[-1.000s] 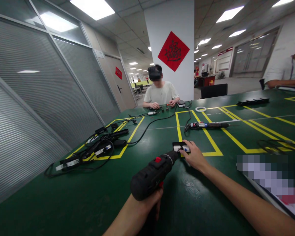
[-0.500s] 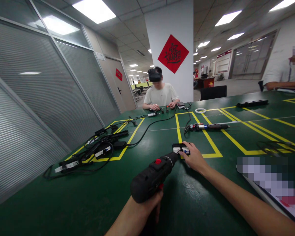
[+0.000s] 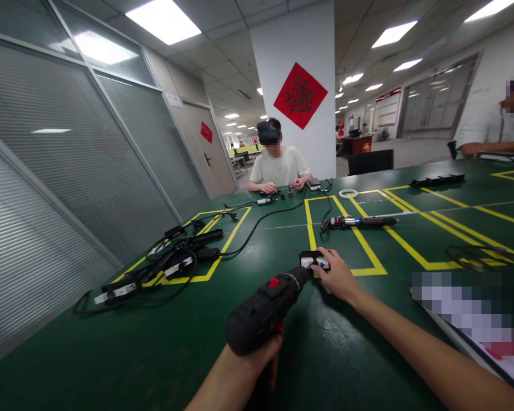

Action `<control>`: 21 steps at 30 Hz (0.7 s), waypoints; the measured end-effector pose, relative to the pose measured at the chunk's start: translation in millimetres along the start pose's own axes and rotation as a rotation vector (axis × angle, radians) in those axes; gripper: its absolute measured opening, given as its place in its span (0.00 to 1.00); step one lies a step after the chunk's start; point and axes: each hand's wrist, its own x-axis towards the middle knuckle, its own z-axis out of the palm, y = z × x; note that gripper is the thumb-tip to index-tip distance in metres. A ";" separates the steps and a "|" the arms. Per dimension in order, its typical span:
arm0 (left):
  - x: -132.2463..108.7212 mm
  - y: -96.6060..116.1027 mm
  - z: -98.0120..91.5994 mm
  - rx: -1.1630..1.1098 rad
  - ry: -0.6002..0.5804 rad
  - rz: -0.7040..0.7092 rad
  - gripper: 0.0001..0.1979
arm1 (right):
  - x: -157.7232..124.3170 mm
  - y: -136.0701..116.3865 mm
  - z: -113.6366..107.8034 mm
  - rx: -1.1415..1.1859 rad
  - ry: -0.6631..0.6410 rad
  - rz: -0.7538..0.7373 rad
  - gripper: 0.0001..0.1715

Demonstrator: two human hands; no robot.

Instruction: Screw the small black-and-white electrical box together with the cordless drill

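In the head view, my left hand [image 3: 259,359] is wrapped around the grip of a black cordless drill [image 3: 261,314] with red buttons. The drill points forward and away from me, its bit reaching the small black case with white parts inside [image 3: 307,261]. Whether the bit sits in a screw is too small to tell. My right hand [image 3: 337,277] grips that case from its right side, thumb near the bit and fingers over the far edge. The case is held just above or on the green table [image 3: 175,342]; its underside is hidden.
Black devices with cables [image 3: 175,260] lie on the left. A black tool-like device [image 3: 364,222], a white tape roll [image 3: 348,194] and a black rail [image 3: 437,180] lie farther back. A person [image 3: 280,165] works opposite; another person [image 3: 492,131] sits at right. A blurred booklet [image 3: 466,325] is near right.
The view has shifted very slightly. Both hands, the drill and the case stay in nearly the same positions.
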 end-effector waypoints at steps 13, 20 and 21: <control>-3.2 8.1 -1.6 0.041 -0.024 -0.043 0.20 | -0.1 -2.7 -1.2 -0.004 -0.005 0.004 0.24; -2.6 7.3 -1.5 0.023 -0.036 -0.026 0.21 | -0.7 -3.7 -2.2 -0.005 -0.011 0.005 0.25; -2.7 7.2 -1.5 0.019 -0.035 -0.027 0.22 | -0.8 -3.4 -2.1 -0.006 -0.011 0.006 0.25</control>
